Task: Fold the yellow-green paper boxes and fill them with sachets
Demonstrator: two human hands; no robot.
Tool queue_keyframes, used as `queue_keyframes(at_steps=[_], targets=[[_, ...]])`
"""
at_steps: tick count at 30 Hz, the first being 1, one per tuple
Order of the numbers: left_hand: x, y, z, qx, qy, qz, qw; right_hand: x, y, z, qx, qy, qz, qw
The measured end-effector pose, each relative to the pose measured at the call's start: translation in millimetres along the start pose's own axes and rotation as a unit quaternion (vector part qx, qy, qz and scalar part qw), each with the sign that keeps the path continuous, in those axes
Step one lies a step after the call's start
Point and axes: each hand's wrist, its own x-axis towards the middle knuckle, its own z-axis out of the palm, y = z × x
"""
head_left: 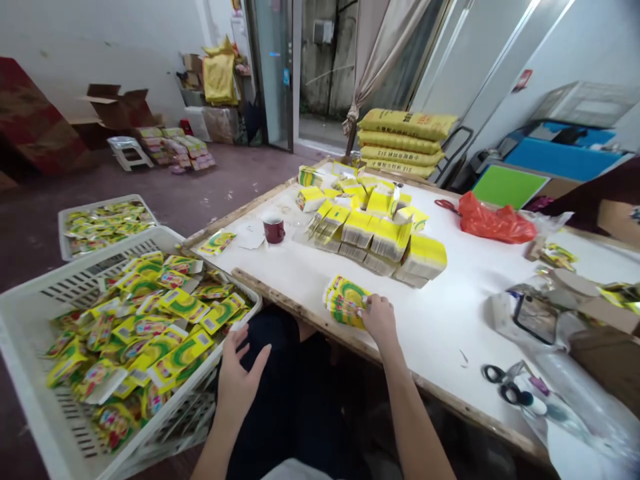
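Note:
My left hand (243, 367) is held up beside the right rim of a white plastic basket (27, 373), its fingers apart and nothing in it. Yellow and green packets (180, 357) fill that basket in a loose heap. On the white table (450, 320), near the front edge, lies a small overlapping pile of flat yellow packets (347, 300). The fingertips of my right hand (379, 319) are closed on the right end of that pile. Behind it stand stacked bundles of yellow cards (390, 240) in rows.
A dark red mug (273, 229) stands at the table's left. A red plastic bag (495, 219) lies at the back right, with scissors (503, 383) and a phone (536, 319) nearer on the right. A second basket (63, 233) is on the floor.

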Motion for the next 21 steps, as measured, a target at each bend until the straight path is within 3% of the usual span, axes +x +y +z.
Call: queue_keyframes(at_steps=[6, 11, 13, 15, 18, 21], targets=[[-13, 2, 12.0, -0.107, -0.118, -0.033, 0.987, -6, -3, -7, 0.037, 0.018, 0.017, 0.999], [-25, -5, 33.9, -0.283, -0.192, -0.036, 0.939, -38, -18, -20, 0.124, 0.021, -0.014, 0.992], [-29, 0, 46.8, -0.356, -0.185, -0.031, 0.916, -62, -34, -16, 0.219, -0.021, -0.072, 0.973], [-32, 10, 57.5, -0.419, -0.178, -0.037, 0.89, -89, -52, -7, 0.29, -0.106, -0.123, 0.943], [-34, 28, 64.1, -0.49, -0.178, -0.078, 0.85, -122, -73, 6, 0.362, -0.228, -0.131, 0.894], [-33, 43, 61.8, -0.531, -0.131, -0.124, 0.828, -139, -82, 12, 0.434, -0.28, -0.116, 0.848]])
